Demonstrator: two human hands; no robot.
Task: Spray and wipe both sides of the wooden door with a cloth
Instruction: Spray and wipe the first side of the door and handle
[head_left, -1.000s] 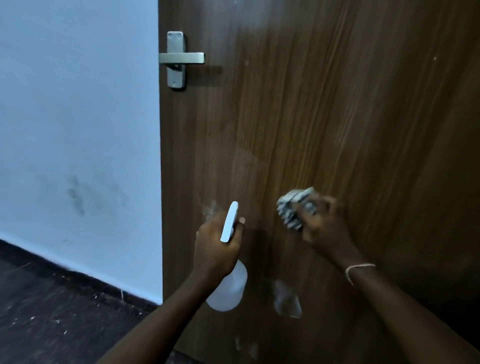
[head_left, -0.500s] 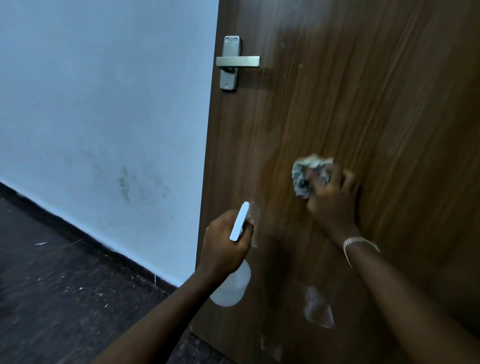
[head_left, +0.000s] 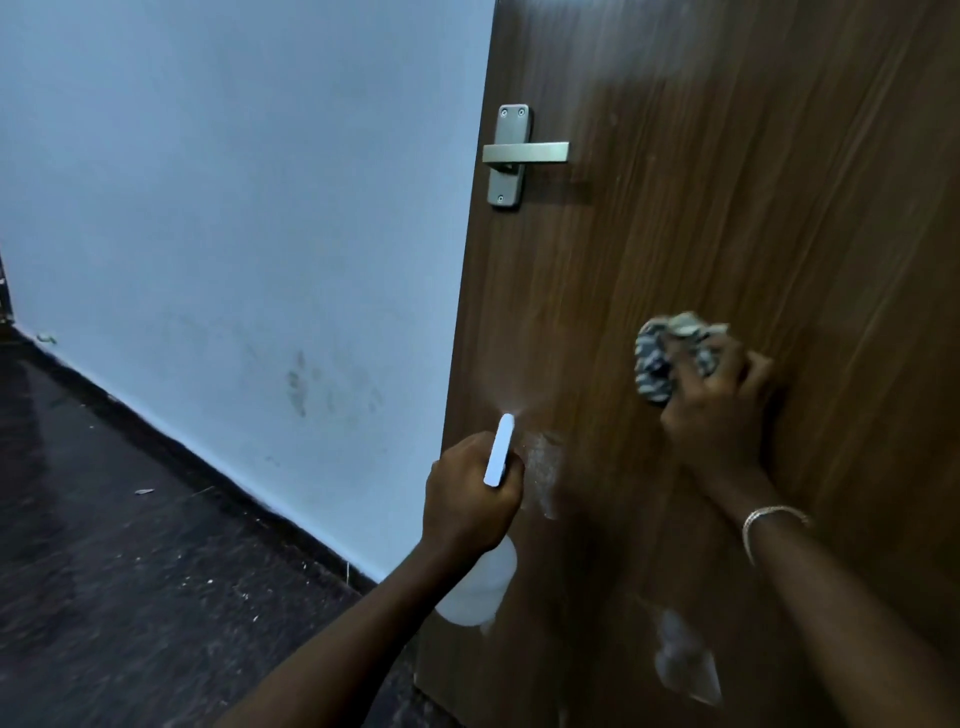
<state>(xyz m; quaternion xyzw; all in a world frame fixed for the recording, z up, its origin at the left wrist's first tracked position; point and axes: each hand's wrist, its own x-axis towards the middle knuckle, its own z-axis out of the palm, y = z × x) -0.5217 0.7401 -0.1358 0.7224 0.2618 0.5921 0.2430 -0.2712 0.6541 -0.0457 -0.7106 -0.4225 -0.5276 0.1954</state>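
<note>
One door (head_left: 727, 208) on the right with one handle (head_left: 519, 153), left hand (head_left: 467, 493) has its grip clamped round the one bottle (head_left: 480, 587) misting near the door's left edge, right hand (head_left: 722, 410) grip squeezing the one balled cloth (head_left: 657, 358) against the wood.

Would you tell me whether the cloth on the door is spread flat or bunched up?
Bunched up: the cloth is a crumpled wad gripped by the right hand against the door.
</note>
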